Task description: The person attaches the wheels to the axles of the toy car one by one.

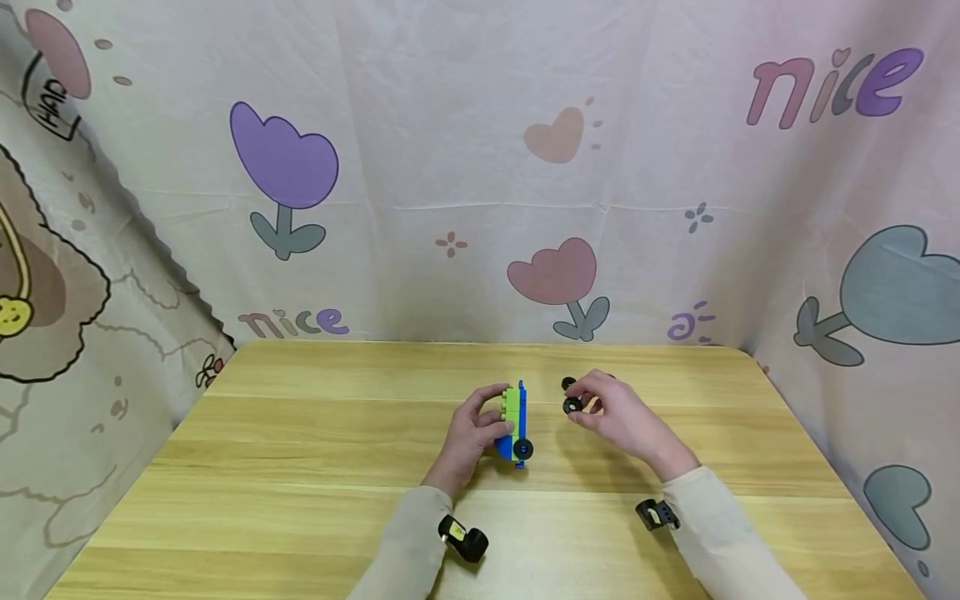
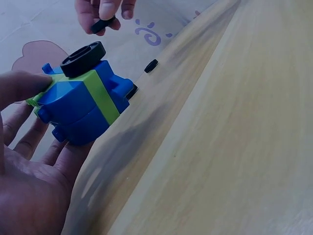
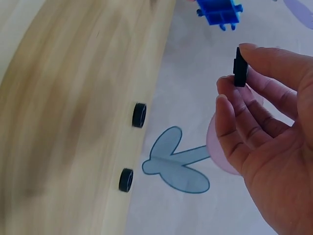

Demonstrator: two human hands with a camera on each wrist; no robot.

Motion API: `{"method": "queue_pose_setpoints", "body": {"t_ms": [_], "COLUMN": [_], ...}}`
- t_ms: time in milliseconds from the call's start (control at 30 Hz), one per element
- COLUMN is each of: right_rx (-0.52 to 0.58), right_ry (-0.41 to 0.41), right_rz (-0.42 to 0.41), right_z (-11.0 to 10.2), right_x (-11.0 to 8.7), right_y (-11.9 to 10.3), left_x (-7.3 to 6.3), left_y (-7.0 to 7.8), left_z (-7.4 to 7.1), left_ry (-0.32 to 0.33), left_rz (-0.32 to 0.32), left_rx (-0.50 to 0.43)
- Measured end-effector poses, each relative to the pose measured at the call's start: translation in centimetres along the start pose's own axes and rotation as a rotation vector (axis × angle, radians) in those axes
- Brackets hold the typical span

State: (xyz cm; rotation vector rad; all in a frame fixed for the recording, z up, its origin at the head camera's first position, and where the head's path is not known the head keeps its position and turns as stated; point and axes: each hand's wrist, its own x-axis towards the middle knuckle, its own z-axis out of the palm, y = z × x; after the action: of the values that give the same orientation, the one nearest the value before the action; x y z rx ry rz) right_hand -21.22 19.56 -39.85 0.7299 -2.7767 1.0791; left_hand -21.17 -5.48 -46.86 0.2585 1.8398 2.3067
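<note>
My left hand (image 1: 474, 433) grips a toy car (image 1: 512, 417) built of blue and lime-green blocks, tipped on its side above the table. One black wheel (image 2: 84, 59) is fitted near one end of the car. In the right wrist view, the car's blue underside (image 3: 219, 11) shows at the top, with small pegs sticking out. To the right of the car, my right hand (image 1: 618, 414) pinches a loose black wheel (image 3: 240, 67) between thumb and fingers. The held wheel is apart from the car.
Two more black wheels, one nearer (image 3: 139, 115) and one farther along (image 3: 125, 180), stay on the wooden table (image 1: 300, 467) near my right hand. A patterned cloth (image 1: 420, 125) hangs behind the table and at its sides. Black wrist cameras sit on both sleeves.
</note>
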Motion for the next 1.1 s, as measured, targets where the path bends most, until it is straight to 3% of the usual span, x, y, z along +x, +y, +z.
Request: {"method": "queue_pose_setpoints", "body": {"t_ms": [733, 1100], "right_rx": [0.041, 0.034], "right_ry": [0.023, 0.005], "right_rz": [-0.059, -0.042], "right_z": [1.1, 2.0], "right_x": [0.6, 1.1], "right_y": [-1.9, -2.6], "left_x": [-0.1, -0.4], "left_y": [-0.1, -0.2], "left_z": [0.1, 0.1], "left_ry": [0.007, 0.005], "left_rz": [-0.029, -0.035], "left_rx": [0.034, 0.04]}}
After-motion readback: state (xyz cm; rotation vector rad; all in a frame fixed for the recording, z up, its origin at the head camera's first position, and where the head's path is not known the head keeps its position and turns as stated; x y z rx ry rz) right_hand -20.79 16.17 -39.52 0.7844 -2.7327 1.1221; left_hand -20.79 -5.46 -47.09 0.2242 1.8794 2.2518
